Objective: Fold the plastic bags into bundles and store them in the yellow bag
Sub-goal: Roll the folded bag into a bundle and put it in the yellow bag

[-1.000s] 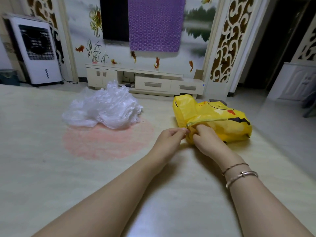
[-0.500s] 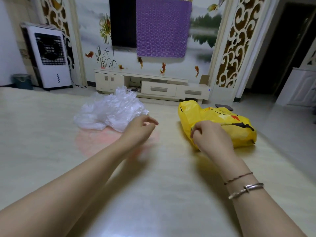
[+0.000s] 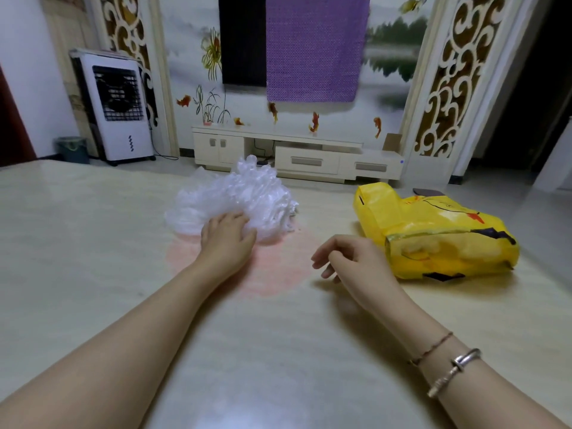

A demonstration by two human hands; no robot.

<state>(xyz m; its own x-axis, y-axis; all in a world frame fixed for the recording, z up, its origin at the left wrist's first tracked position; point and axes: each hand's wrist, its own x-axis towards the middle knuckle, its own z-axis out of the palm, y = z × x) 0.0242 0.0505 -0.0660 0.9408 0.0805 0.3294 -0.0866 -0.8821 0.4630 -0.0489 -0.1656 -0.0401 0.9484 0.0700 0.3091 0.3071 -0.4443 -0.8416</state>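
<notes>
Left hand: our left hand (image 3: pixel 227 239) lies palm down on the near edge of the pile of clear plastic bags (image 3: pixel 235 199) — fingers reaching into the film; whether they have pinched a single bag yet we cannot tell.
Right hand: our right hand (image 3: pixel 349 258) hovers over the table (image 3: pixel 93 243), fingers loosely curled and apart, holding nothing, just beside the yellow bag (image 3: pixel 439 233).
Plastic bags: one crumpled heap, near the middle of the table toward its far edge, partly over a pink patch (image 3: pixel 278 274) on the surface.
Yellow bag: lying on its side toward the right edge, mouth facing us; pale shapes show through its wall, which we take for bundles already stored.
Risk 1: the film clings, so a pull could drag several bags, or the whole heap, instead of one.
Risk 2: the slumped mouth may close up — the next bundle could push the yellow bag toward the right edge.
</notes>
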